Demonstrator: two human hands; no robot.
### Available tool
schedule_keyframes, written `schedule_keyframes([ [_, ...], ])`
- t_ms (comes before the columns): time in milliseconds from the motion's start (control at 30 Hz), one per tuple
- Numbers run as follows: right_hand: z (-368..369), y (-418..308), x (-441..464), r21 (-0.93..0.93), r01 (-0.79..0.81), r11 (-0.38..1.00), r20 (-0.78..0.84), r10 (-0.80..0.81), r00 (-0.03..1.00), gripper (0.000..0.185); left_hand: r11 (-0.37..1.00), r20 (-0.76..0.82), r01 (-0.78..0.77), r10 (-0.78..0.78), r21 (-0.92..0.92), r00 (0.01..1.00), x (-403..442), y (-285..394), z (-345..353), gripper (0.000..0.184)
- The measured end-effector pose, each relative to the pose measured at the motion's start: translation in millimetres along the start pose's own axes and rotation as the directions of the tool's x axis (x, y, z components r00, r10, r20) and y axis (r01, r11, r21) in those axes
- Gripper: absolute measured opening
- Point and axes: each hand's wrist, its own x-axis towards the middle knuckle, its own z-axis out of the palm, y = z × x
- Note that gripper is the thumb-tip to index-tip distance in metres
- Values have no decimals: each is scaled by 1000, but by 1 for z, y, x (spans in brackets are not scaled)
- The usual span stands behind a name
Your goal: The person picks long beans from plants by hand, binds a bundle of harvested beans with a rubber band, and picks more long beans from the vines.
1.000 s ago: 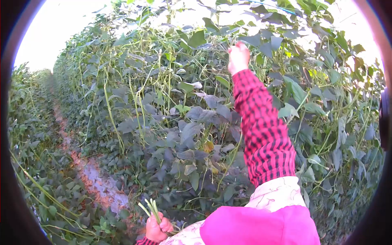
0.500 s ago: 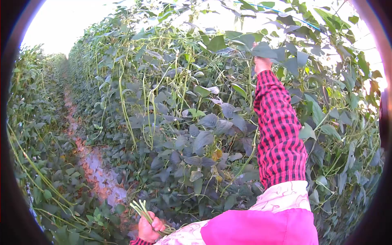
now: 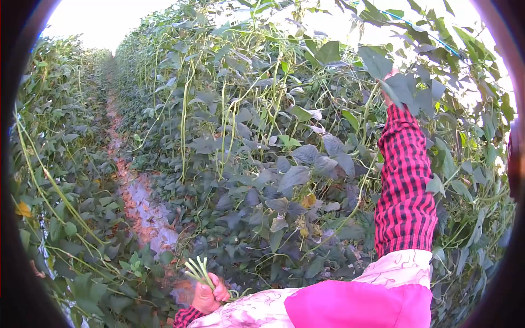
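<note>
Low in the view, my left hand (image 3: 209, 298) is closed around a bunch of long green beans (image 3: 200, 272), their pale ends sticking up past the fingers. My right arm, in a red-and-black checked sleeve (image 3: 407, 180), stretches up into the vines. Broad green leaves (image 3: 403, 90) cover most of my right hand (image 3: 387, 98). Its fingers are hidden, so whether it grips anything cannot be seen. Several long beans (image 3: 184, 131) hang from the vines left of that arm.
A narrow soil path (image 3: 134, 197) runs away between two tall rows of vines. More long beans (image 3: 49, 180) hang along the left row (image 3: 65, 131). A blue line (image 3: 407, 21) crosses the top right. Yellowed leaves (image 3: 309, 200) show among the lower foliage.
The view has swung left, so the plants appear farther right. My right hand has shifted right and sits more behind the leaves. My left hand still holds the beans.
</note>
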Motion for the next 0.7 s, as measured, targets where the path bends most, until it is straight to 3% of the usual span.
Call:
schedule_keyframes([
  [133, -1, 0, 17, -36, -17, 999, -95, 14, 995, 38, 993, -41, 43, -48, -114, 998, -4, 1, 0, 35],
  [167, -2, -3, 13, -35, -15, 999, -90, 12, 996, 38, 998, -70, 53, -55, -36, 996, -4, 4, 3, 26],
  [233, -7, -16, -2, -303, -143, 942, -107, 116, 987, 36, 997, -98, 71, -70, 9, 993, -5, 10, 7, 24],
  [333, -35, -68, -22, -187, -102, 977, -191, 65, 979, 36, 993, -208, 117, -115, -2, 971, -9, 19, 14, 19],
  [400, -20, -41, -10, -150, -81, 985, -141, 59, 988, 42, 992, -201, 127, -129, -24, 971, -13, 21, 12, 19],
  [567, -28, -88, -28, 183, 137, 974, -567, -9, 824, 21, 997, -231, 71, -71, -10, 970, -22, 36, 2, 18],
  [600, -49, -131, -50, 61, 222, 973, -654, -129, 745, 21, 997, -221, 70, -70, -8, 973, -24, 44, 2, 18],
  [633, -57, -146, -52, 13, 270, 963, -632, -201, 749, 22, 999, -222, 37, -30, 28, 974, -25, 54, 3, 18],
  [700, -80, -216, -83, 160, 520, 839, -565, -354, 745, 22, 994, -199, -51, 71, 101, 977, -27, 76, 7, 19],
])
